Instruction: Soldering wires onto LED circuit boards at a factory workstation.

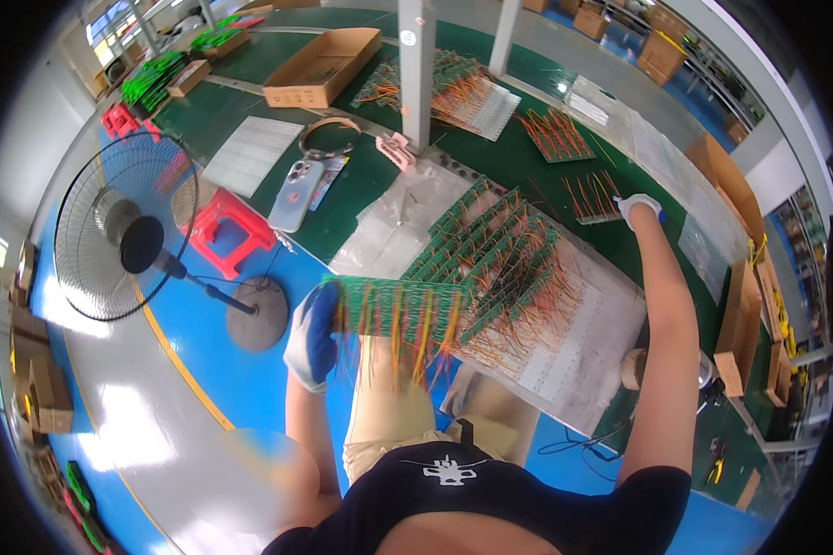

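My left hand (313, 338), in a white and blue glove, is closed on the left end of a green circuit board panel (403, 308). Rows of red, yellow and orange wires hang from that panel. Far to the right, my gloved right hand (640, 205) reaches across the bench. Its fingers are closed at the right end of a smaller wired circuit board (597, 216), whose orange wires stand up. Several wired green panels (477, 236) overlap in a slanting pile between my hands. Beneath them lies a pale sheet (565, 370).
A standing fan (125, 229) and red stool (227, 231) are at the left. A metal post (416, 79) rises from the bench. Around it are a phone (296, 194), a tape roll (331, 137), a cardboard tray (324, 69) and more wired boards (555, 136). Cardboard boxes (739, 314) line the right.
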